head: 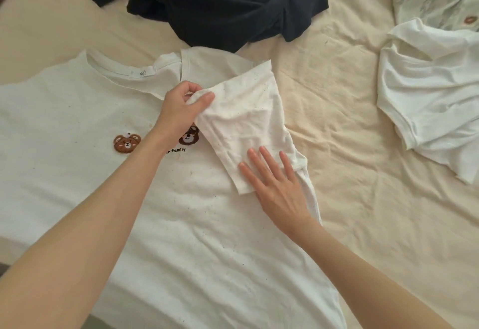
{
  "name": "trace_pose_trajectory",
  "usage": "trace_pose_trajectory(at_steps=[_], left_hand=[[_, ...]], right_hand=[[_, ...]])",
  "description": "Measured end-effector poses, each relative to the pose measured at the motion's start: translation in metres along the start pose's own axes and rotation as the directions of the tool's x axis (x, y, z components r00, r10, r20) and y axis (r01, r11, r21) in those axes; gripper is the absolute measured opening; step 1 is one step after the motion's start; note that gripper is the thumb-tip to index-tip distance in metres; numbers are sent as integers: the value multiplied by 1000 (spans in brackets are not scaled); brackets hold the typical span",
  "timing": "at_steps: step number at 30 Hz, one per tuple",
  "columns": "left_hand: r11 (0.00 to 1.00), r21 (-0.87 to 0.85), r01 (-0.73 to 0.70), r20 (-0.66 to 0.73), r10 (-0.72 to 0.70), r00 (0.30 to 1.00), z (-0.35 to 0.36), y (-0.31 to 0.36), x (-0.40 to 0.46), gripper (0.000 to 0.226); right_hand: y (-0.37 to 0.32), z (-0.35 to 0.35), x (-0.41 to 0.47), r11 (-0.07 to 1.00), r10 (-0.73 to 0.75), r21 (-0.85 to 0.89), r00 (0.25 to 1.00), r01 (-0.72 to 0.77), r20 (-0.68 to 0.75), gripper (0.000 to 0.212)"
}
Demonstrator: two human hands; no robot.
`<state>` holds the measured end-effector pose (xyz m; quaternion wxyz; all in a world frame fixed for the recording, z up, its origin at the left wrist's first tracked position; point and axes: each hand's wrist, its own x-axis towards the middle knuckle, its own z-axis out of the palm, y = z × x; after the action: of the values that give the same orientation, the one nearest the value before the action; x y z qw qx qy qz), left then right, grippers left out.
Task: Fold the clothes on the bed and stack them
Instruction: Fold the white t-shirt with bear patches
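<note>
The left hand (181, 105) pinches the sleeve (246, 118) of the bear T-shirt (77, 121), folded inward across the chest, while the flat, unclenched right hand (274, 181) presses its lower edge.

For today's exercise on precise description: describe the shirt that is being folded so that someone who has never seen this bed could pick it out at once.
On the cream bedsheet, look nearest the camera, below the crumpled dark navy garment. There the white T-shirt lies spread flat, front up, under both hands. Unlike the plain white shirt bunched at the right, it has brown bear patches on its chest.
</note>
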<state>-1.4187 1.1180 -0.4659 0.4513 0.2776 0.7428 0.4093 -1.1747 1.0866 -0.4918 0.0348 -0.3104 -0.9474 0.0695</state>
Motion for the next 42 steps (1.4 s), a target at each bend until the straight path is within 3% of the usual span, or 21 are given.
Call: trace_pose_trajectory(at_steps=[4, 8, 11, 13, 15, 16, 19, 22, 27, 29, 31, 33, 35, 37, 39, 40, 42], left_hand=[[997, 65, -38, -139, 47, 989, -8, -7, 1, 13], [901, 434, 13, -195, 80, 977, -4, -19, -3, 20], [568, 819, -87, -146, 352, 925, 5, -20, -16, 40], [355, 901, -249, 41, 502, 864, 21, -21, -28, 47], [209, 885, -416, 278, 480, 832, 41, -28, -34, 51], [187, 871, -455, 349, 417, 839, 48, -33, -34, 51], [202, 884, -422, 373, 241, 896, 48, -52, -25, 50], [189, 912, -363, 326, 200, 924, 25, -64, -28, 51], [217, 935, -282, 279, 42, 959, -15, -77, -92, 53], [336, 898, -285, 303, -2, 953, -30, -81, -130, 50], [559, 798, -227, 260, 21, 965, -48, -84, -168, 44], [730, 674, -112, 100, 59, 993, -73, -87, -197, 39], [828, 560, -13, -78, 68, 995, -106, -92, -214, 34], [911, 400, 100, -268, 12, 963, -144, -98, -222, 30], [959, 145, 243, -450, -155, 880, -183, -106, -223, 27], [956, -38, 292, -513, -269, 815, -202, -111, -221, 25], [856, -414, 310, -544, -505, 670, -240, -121, -212, 23]], right_hand=[[2, -5, -6, 994, -52, 101, 999, 50, 11, 42], [1, -5, -13, 991, -89, 114, 972, 66, 219, 47], [-3, -6, -8, 992, -58, 125, 975, 32, 213, 52], [-7, -6, 4, 991, -13, 137, 991, -6, 137, 49], [-6, -5, 18, 989, 50, 130, 989, -68, 142, 50], [-3, -2, 24, 989, 81, 109, 979, -103, 189, 53], [11, 10, 22, 986, 143, 29, 932, -162, 334, 60], [10, 8, 0, 984, 163, 6, 913, -178, 375, 60], [-17, -13, -39, 975, 214, -58, 818, -217, 534, 60], [-34, -24, -39, 970, 219, -35, 802, -240, 556, 58], [-58, -34, -32, 978, 177, -8, 820, -206, 545, 57], [-86, -44, -19, 989, 110, 32, 849, -147, 516, 56], [-118, -52, -1, 993, 31, 83, 866, -83, 500, 57], [-151, -57, 16, 990, -52, 142, 883, -17, 466, 57], [-183, -60, 31, 978, -112, 208, 892, 20, 438, 56], [-198, -59, 38, 972, -134, 231, 894, 35, 429, 55], [-227, -54, 52, 965, -165, 257, 888, 55, 429, 54]])
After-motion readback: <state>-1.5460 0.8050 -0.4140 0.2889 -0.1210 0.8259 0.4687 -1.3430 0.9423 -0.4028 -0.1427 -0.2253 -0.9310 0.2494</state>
